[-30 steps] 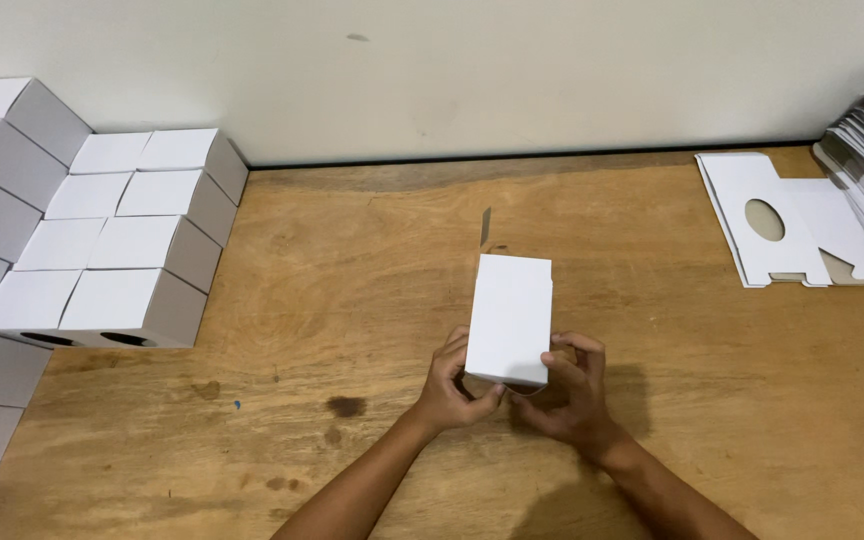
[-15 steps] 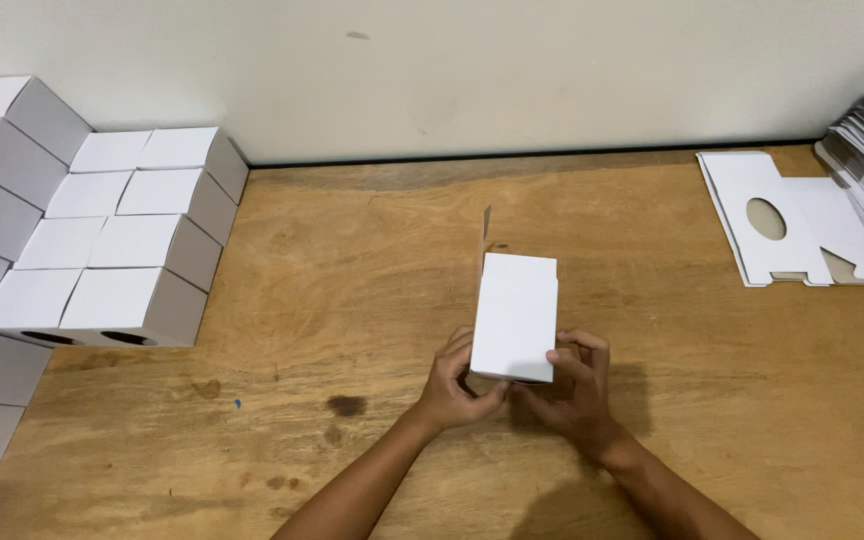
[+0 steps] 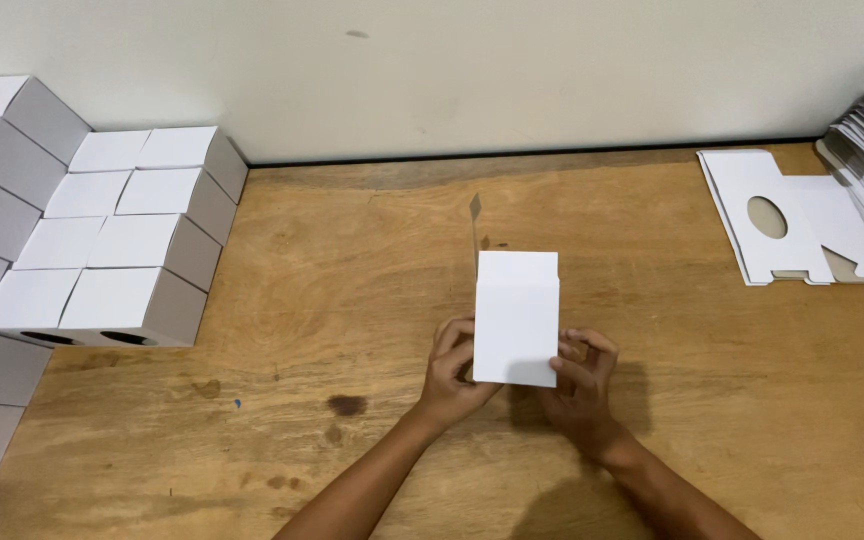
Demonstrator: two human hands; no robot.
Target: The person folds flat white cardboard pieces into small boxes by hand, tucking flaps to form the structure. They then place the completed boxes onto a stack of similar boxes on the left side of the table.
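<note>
Both hands point(image 3: 457, 365) point(image 3: 582, 385) gripping white box point(image 3: 516, 320), wood table point(image 3: 352, 330)

Rows of folded white cardboard boxes point(image 3: 112, 240) stacked at left (two showing oval holes); flat white die-cut cardboard blanks point(image 3: 802, 215) at right, on brown wooden table point(image 3: 352, 300).

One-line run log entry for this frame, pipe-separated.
both hands grip white carton at lower end | left hand | right hand | on wooden table | folded boxes stacked left | flat blanks right
</note>
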